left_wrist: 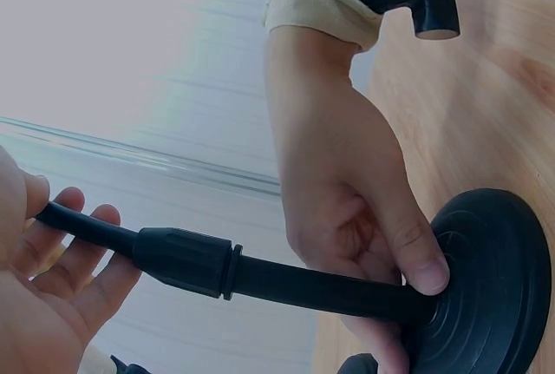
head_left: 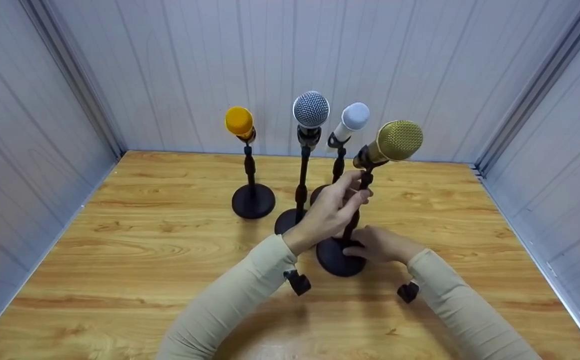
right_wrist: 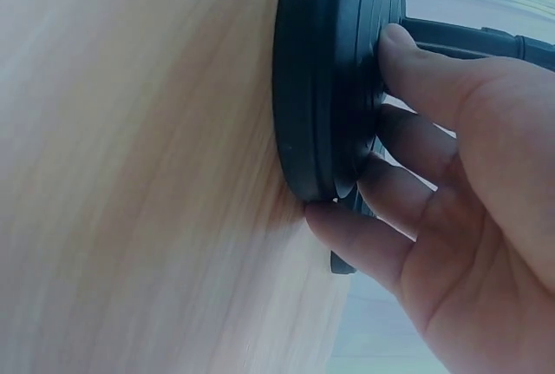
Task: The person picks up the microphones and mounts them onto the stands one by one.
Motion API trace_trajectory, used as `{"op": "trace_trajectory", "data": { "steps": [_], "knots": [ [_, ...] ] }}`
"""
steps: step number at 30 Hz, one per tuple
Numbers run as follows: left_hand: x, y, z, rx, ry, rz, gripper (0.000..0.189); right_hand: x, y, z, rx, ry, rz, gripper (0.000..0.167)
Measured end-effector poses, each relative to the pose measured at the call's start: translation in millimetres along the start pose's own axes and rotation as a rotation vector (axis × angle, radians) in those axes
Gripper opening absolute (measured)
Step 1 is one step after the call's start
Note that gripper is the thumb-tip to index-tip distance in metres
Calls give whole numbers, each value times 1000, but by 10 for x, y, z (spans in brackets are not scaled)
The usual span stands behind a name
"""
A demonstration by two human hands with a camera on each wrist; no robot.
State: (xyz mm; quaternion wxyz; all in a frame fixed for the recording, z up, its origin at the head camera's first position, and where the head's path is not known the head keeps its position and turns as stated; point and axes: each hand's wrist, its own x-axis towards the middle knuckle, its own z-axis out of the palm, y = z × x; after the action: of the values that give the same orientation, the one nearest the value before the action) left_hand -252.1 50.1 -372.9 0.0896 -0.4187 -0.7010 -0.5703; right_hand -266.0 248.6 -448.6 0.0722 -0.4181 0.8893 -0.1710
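Note:
A gold microphone (head_left: 400, 141) sits tilted in the clip atop a black stand (head_left: 337, 261). My left hand (head_left: 327, 212) holds the upper part of this stand's pole, thumb on one side and fingers on the other, as the left wrist view shows on the pole (left_wrist: 286, 285). Down at the round base (right_wrist: 308, 88), my right hand (head_left: 382, 244) grips with the thumb on its top near the pole and fingers along the rim. Whether the base lies fully flat on the wood is hard to tell.
Behind my left hand stand a silver-headed microphone (head_left: 311, 110) and a white one (head_left: 355, 117), bases partly hidden. A yellow microphone (head_left: 239, 121) stands further left. Pale panel walls (head_left: 194, 75) enclose the wooden table (head_left: 144, 240) at the back and sides.

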Motion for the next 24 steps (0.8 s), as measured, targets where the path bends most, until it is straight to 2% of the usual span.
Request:
{"op": "trace_trajectory", "data": {
  "steps": [6,12,15,19,24],
  "knots": [
    [12,13,-17,22,-2,-3,31,-26,0,-1,71,31,10,26],
    [10,5,-30,33,-14,-14,30,-75,24,-26,215,172,-77,12],
    [12,9,-34,26,-12,-13,28,-89,38,-45,321,215,-89,14],
    [25,15,-33,24,-12,-4,26,-120,30,-69,494,258,-45,20],
    [42,20,-30,28,-11,25,24,-178,-38,-77,781,316,-13,36]
  ]
}}
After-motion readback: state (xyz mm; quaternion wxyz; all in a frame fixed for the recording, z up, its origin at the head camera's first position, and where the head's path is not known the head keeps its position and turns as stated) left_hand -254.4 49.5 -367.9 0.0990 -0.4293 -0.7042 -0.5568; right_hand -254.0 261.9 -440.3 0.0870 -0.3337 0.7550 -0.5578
